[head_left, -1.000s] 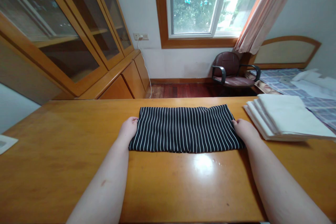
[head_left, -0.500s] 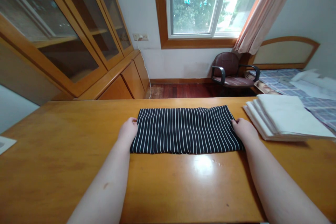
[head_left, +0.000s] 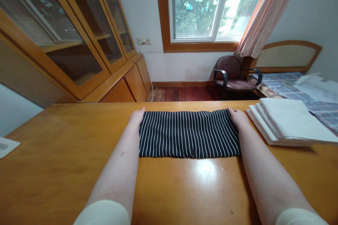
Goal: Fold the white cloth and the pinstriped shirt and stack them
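A black cloth with thin white stripes (head_left: pixel 188 133) lies folded flat in a wide rectangle on the wooden table (head_left: pixel 66 147). My left hand (head_left: pixel 137 116) reaches along the cloth's left side, and its fingers close together on the far left corner. My right hand (head_left: pixel 237 117) mirrors it on the right side, fingers pressed onto the far right corner. Both forearms lie along the short edges of the cloth.
A stack of folded white cloths (head_left: pixel 287 121) sits on the table just right of my right hand. A white sheet's corner (head_left: pixel 6 146) shows at the left edge. Beyond the table are a glass-door cabinet (head_left: pixel 66 38), a dark chair (head_left: pixel 232 75) and a bed (head_left: pixel 303 84).
Both hands have slid from the middle of the cloth's short sides forward to its far corners. The cloth's sides have drawn in slightly. The view has tipped a little.
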`<state>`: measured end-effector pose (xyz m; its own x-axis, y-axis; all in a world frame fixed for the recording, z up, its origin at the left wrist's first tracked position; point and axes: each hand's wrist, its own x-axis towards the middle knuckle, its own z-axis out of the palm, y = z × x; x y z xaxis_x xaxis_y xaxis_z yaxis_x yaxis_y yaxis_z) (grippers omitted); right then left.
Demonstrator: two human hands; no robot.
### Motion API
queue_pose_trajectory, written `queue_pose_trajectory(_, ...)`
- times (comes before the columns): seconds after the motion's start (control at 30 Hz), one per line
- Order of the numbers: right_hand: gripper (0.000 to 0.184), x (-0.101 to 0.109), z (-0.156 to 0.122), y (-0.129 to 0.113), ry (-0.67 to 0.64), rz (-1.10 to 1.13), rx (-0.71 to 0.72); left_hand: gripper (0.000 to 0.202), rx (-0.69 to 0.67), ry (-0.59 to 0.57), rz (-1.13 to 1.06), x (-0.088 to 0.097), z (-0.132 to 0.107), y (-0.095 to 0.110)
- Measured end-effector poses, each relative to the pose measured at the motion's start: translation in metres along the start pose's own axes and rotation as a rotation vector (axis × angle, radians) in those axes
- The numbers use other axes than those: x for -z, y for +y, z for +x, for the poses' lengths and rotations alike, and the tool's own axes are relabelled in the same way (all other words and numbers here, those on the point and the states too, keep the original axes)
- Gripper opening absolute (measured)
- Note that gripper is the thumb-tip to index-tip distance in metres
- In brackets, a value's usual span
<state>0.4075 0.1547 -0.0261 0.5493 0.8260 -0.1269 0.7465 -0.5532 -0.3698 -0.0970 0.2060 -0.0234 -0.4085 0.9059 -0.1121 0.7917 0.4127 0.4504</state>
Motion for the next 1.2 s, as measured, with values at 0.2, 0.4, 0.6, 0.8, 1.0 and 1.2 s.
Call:
queue_pose_trajectory(0.2, 0.046, -0.009, 0.000, 0.008, 0.092, -0.024, -0.034, 0.039, 0.035, 0.157, -0.035, -0.011, -0.013, -0.008)
queue_pose_trajectory(0.4, 0.044, -0.008, -0.002, 0.008, 0.096, -0.048, -0.033, 0.034, 0.032, 0.170, -0.001, -0.008, -0.015, -0.008)
queue_pose_trajectory(0.6, 0.044, 0.002, -0.009, 0.001, 0.111, -0.069, -0.042, 0.032, -0.016, 0.116, 0.066, -0.001, -0.019, -0.002)
queue_pose_trajectory(0.8, 0.049, 0.019, -0.056, -0.058, 0.255, -0.112, 0.452, 0.043, -0.420, 0.224, 0.225, 0.005, -0.069, 0.058)
queue_pose_trajectory(1.0, 0.057, -0.043, -0.107, -0.098, -0.008, -0.147, 0.999, 0.052, -0.924, -0.013, 0.244, -0.062, -0.124, 0.094)
queue_pose_trajectory(1.2, 0.063, -0.075, -0.100, -0.090, -0.128, -0.232, 0.976, 0.060, -0.922, -0.125, 0.302, -0.095, -0.115, 0.083)
